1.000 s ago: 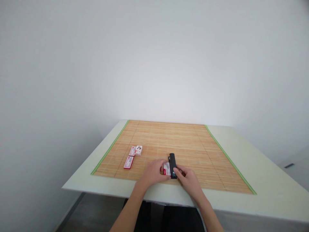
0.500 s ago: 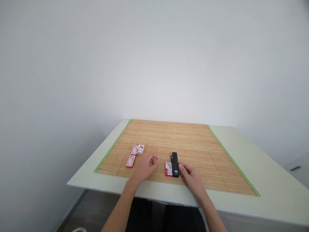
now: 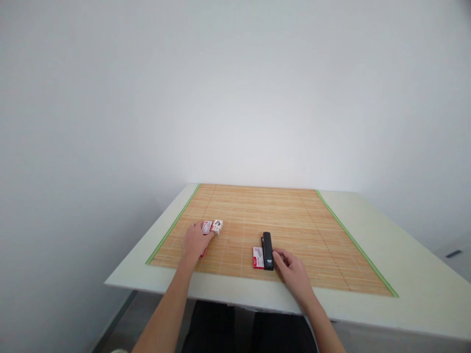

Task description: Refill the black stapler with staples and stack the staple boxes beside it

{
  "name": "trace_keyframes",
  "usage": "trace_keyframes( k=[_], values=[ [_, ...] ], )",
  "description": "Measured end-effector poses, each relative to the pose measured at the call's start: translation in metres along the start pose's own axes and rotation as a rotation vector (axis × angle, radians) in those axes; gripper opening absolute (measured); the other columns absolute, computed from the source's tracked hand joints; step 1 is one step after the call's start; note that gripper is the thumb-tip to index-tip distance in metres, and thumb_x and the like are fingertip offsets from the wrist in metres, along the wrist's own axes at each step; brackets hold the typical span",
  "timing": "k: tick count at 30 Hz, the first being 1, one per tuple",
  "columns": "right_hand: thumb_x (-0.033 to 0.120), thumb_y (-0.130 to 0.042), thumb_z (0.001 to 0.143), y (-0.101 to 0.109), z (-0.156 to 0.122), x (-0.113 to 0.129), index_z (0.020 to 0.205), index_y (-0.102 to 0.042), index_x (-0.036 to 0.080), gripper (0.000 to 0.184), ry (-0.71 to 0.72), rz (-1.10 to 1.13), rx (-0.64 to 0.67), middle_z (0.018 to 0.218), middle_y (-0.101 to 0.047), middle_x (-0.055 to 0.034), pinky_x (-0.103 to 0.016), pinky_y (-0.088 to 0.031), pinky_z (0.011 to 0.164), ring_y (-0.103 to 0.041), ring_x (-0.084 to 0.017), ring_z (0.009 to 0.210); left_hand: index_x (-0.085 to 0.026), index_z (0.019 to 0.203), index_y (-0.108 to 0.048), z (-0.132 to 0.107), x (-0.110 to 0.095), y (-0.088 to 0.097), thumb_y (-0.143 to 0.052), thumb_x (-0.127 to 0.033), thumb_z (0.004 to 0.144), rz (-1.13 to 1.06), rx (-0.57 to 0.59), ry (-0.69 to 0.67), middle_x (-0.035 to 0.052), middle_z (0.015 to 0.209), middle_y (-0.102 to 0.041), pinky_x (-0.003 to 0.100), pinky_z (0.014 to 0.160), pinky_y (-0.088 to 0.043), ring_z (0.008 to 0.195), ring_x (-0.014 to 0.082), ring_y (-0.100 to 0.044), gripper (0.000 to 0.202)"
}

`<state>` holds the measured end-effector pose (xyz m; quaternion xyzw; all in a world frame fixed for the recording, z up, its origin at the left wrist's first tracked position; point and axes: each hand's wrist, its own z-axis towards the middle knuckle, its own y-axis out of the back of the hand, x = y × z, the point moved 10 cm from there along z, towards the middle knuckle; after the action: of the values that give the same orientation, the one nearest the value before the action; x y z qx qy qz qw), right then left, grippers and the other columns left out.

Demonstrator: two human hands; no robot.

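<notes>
My left hand (image 3: 196, 241) is closed at the left of the mat, its thumb and fingers around a red-and-white staple box (image 3: 206, 227). A white box with a dark picture (image 3: 218, 225) sits against that box's right side, close to my thumb. Under the hand, another red box (image 3: 202, 253) is mostly hidden, with just an edge showing. A black stapler (image 3: 268, 251) lies lengthwise in front of me. Beside its right edge, my right hand (image 3: 292, 272) rests with curled fingers, the tips touching or nearly touching it. Against the stapler's left side lies a red-and-white box (image 3: 258, 258).
A bamboo mat (image 3: 279, 206) with green borders covers the middle of a pale table (image 3: 371, 230). White walls (image 3: 250, 98) stand behind and to the left. The table's front edge runs just above my legs.
My left hand has moved left from the middle of the mat onto the boxes and closed there. The white box looks slightly turned. My right hand and the stapler have stayed put.
</notes>
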<state>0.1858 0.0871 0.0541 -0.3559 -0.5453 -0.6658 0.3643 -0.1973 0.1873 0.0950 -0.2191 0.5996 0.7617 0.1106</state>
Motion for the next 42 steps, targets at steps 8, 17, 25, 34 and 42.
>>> trace_keyframes(
  k=[8, 17, 25, 34, 42],
  values=[
    [0.063, -0.051, 0.095, 0.000, 0.001, 0.000, 0.118, -0.074, 0.018, 0.055, -0.003, -0.013, 0.000, 0.067, -0.063, -0.0010, -0.029, -0.041, 0.060, -0.057, -0.019, 0.063, -0.026, 0.143, -0.051, -0.080, -0.104, -0.021, -0.065, -0.033, 0.086, -0.313, -0.005, -0.249, 0.0092, 0.132, -0.057, 0.037, 0.107, -0.045, 0.120, 0.0248, -0.059, 0.059],
    [0.063, -0.052, 0.094, -0.001, 0.001, 0.001, 0.119, -0.074, 0.018, 0.056, 0.000, 0.013, 0.001, 0.065, -0.062, -0.0008, -0.029, -0.042, 0.058, -0.056, -0.019, 0.061, -0.026, 0.141, -0.047, -0.127, -0.148, -0.079, -0.069, -0.037, 0.082, -0.371, 0.232, -0.215, 0.0112, 0.131, -0.061, 0.038, 0.098, -0.049, 0.115, 0.0271, -0.062, 0.064],
    [0.065, -0.051, 0.093, -0.002, 0.000, 0.001, 0.118, -0.074, 0.016, 0.059, -0.011, 0.019, 0.010, 0.067, -0.066, -0.0026, -0.030, -0.044, 0.060, -0.059, -0.020, 0.062, -0.028, 0.149, -0.046, -0.113, -0.153, -0.073, -0.088, -0.046, 0.063, -0.340, 0.465, -0.422, 0.0118, 0.143, -0.056, 0.041, 0.101, -0.047, 0.124, 0.0332, -0.059, 0.098],
    [0.064, -0.052, 0.095, -0.013, 0.000, -0.003, 0.123, -0.070, 0.015, 0.059, -0.018, 0.086, 0.100, 0.063, -0.069, -0.0019, -0.031, -0.046, 0.062, -0.064, -0.021, 0.059, -0.026, 0.117, -0.066, -0.107, -0.168, -0.075, -0.087, -0.045, 0.062, -0.252, 0.499, -0.499, 0.0064, 0.112, -0.070, 0.034, 0.080, -0.048, 0.100, 0.0292, -0.066, 0.062],
    [0.065, -0.052, 0.095, -0.004, -0.001, 0.000, 0.128, -0.067, 0.017, 0.060, -0.031, 0.062, 0.037, 0.060, -0.069, -0.0010, -0.032, -0.045, 0.062, -0.063, -0.021, 0.057, -0.028, 0.147, -0.049, -0.109, -0.151, -0.058, -0.089, -0.055, 0.059, -0.291, 0.514, -0.462, 0.0079, 0.124, -0.068, 0.038, 0.092, -0.049, 0.109, 0.0308, -0.065, 0.100]
  ],
)
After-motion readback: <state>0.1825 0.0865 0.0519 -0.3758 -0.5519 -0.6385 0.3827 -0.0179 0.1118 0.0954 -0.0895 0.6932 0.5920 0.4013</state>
